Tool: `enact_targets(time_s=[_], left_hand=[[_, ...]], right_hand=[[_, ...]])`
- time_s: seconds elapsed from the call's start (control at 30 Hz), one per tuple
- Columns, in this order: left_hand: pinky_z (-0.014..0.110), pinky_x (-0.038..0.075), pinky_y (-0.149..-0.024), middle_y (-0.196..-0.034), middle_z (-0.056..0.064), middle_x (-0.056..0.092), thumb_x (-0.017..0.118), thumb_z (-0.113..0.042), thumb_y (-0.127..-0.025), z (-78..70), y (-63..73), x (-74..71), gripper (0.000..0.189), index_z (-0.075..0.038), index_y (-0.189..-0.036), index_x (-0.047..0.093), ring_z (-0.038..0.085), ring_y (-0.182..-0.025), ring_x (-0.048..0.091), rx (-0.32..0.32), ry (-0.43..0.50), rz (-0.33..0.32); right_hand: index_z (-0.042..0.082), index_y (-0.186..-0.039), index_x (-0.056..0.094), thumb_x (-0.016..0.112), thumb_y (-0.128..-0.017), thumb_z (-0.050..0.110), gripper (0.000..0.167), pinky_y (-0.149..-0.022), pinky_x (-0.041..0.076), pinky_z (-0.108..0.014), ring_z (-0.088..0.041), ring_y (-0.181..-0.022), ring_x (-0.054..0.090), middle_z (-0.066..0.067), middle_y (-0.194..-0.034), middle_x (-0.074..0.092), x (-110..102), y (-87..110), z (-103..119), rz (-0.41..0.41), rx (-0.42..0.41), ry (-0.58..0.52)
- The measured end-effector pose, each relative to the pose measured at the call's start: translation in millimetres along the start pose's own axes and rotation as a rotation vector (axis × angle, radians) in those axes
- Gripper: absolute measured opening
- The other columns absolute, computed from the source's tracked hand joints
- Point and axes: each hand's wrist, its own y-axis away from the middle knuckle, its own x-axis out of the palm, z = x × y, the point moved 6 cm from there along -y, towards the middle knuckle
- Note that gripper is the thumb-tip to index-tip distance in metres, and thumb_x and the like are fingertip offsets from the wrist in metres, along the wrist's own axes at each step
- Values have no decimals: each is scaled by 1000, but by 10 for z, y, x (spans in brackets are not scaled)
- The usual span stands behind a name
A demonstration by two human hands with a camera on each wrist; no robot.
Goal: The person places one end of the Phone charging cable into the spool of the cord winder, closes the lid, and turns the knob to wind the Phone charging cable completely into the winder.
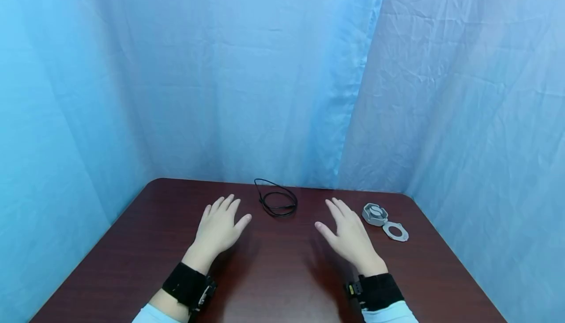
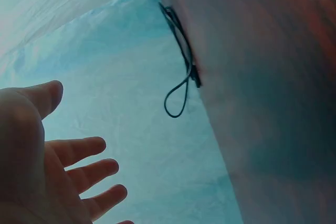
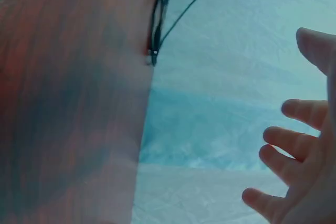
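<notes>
My left hand point(image 1: 219, 230) hovers over the left half of the table, fingers spread and holding nothing. On the other side my right hand point(image 1: 348, 235) is likewise raised above the tabletop with straight fingers and nothing in it. Between and beyond the hands lies a loosely coiled black cable point(image 1: 279, 211), one loop standing up off the table. Just right of the right hand sits a small grey eight-sided case point(image 1: 374, 214), its ring-shaped lid point(image 1: 396, 232) flipped out toward the near right. In the left wrist view the cable point(image 2: 184, 51) appears beyond the fingertips.
The dark reddish-brown table point(image 1: 273, 269) has rounded far corners. Light blue curtains point(image 1: 247, 78) hang close behind its back edge and along both sides. Each wrist wears a black strap point(image 1: 187, 284) with a small camera.
</notes>
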Motion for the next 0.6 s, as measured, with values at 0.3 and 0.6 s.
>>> enact_targets(time_s=[0.3, 0.6], left_hand=[[60, 25, -116, -158, 15, 41, 51, -53, -103, -173, -1, -163, 66, -7, -151, 48, 37, -146, 32, 36, 90, -57], [58, 34, -111, -152, 12, 48, 53, -55, -102, -380, -30, -218, 63, -10, -146, 55, 34, -142, 40, 59, 240, -91]], right_hand=[[7, -153, 44, 69, -97, 42, 71, -110, 35, -59, -36, -142, 39, -17, -154, 44, -287, -49, -46, -162, -16, -74], [8, -157, 36, 68, -96, 49, 80, -108, 33, -65, -39, -144, 33, -17, -158, 38, -469, -66, -464, -188, 167, -191]])
